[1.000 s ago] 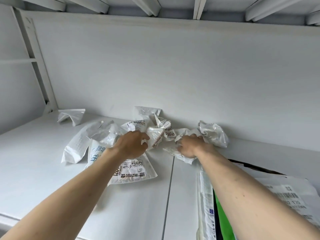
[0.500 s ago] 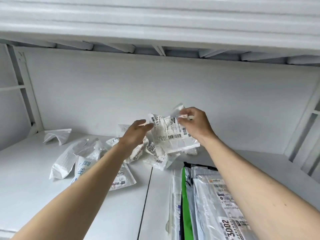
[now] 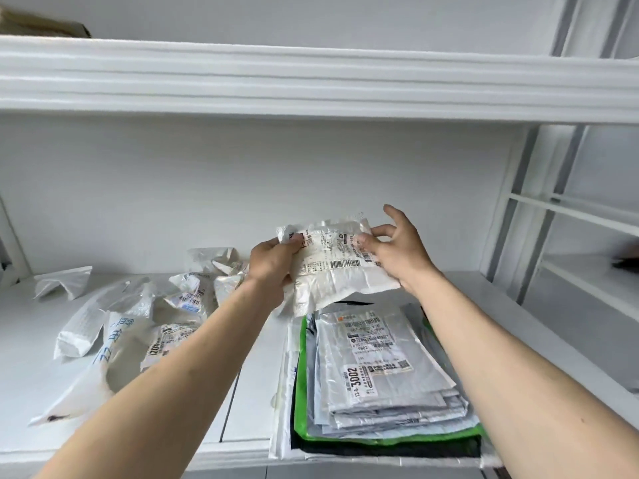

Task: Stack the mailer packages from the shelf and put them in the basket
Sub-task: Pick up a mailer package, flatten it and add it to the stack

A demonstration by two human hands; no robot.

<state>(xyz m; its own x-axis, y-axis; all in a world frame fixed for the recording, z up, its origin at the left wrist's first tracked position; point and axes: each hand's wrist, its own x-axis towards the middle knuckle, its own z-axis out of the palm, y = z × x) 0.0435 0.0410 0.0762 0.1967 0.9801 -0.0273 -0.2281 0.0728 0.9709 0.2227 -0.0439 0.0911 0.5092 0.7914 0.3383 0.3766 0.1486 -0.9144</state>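
I hold a crumpled white mailer (image 3: 337,271) with a barcode label in the air above the shelf (image 3: 249,385). My left hand (image 3: 273,267) grips its left edge. My right hand (image 3: 397,250) pinches its right edge with thumb and forefinger, the other fingers spread. Below it lies a flat stack of mailers (image 3: 377,371), grey ones on top of green, black and white ones. A loose pile of crumpled white mailers (image 3: 145,319) lies on the shelf to the left. No basket is in view.
An upper shelf board (image 3: 311,77) runs across overhead. One folded white mailer (image 3: 64,281) sits apart at the far left near the back wall. A white upright frame (image 3: 518,209) bounds the shelf on the right, with another shelf section beyond it.
The mailer was lifted from the pile by my right hand, and my left hand has now taken its left edge. The view pulled back and down, showing the flat stack.
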